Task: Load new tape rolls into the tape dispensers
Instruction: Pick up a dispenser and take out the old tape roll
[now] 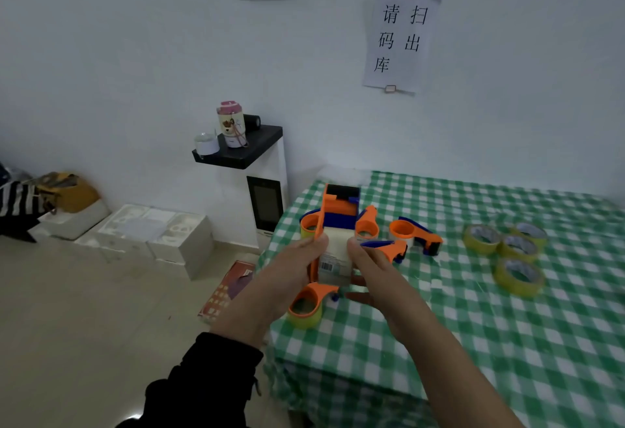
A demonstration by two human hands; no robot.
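Green-checked tablecloth (473, 326), orange-blue tape dispensers (414, 233), left hand (291, 272) and right hand (375, 275) gripping white box (334, 248)

Green-checked table (473, 343): orange tape dispensers (417, 233) near left edge, yellow tape rolls (519, 277) clustered right

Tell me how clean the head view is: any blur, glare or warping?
Head view: left hand, right hand and the box they grip are motion-smeared, barcode unreadable; tape rolls soft; light dim, bluish; no glare on the tablecloth; wide-angle bending toward the edges.
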